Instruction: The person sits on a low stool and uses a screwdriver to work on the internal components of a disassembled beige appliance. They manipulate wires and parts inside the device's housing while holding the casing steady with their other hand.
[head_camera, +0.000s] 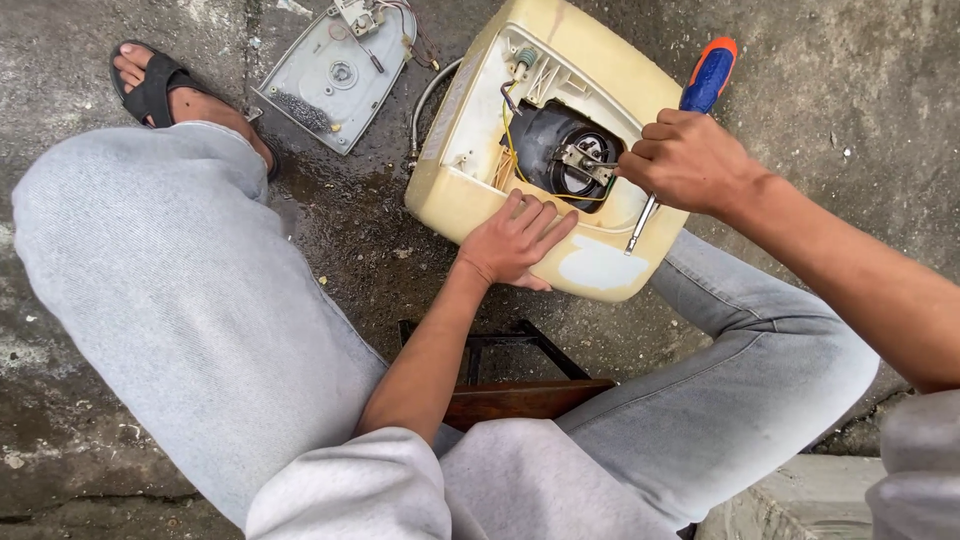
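A cream-yellow appliance casing (590, 60) lies on wet concrete between my knees, its open side up. Inside it show a black round part with a metal bracket (582, 158) and yellow wires (510, 135). My left hand (515, 240) rests flat on the casing's near edge, fingers together, holding nothing. My right hand (688, 160) is shut on a screwdriver (705, 85) with an orange and blue handle; its metal shaft points down past my palm. The fingertips of that hand touch the bracket.
A detached grey cover plate (335, 75) with small parts and wires lies at the upper left, beside my sandalled foot (165, 90). A braided hose (425, 105) curves by the casing. I sit on a low wooden stool (520, 395).
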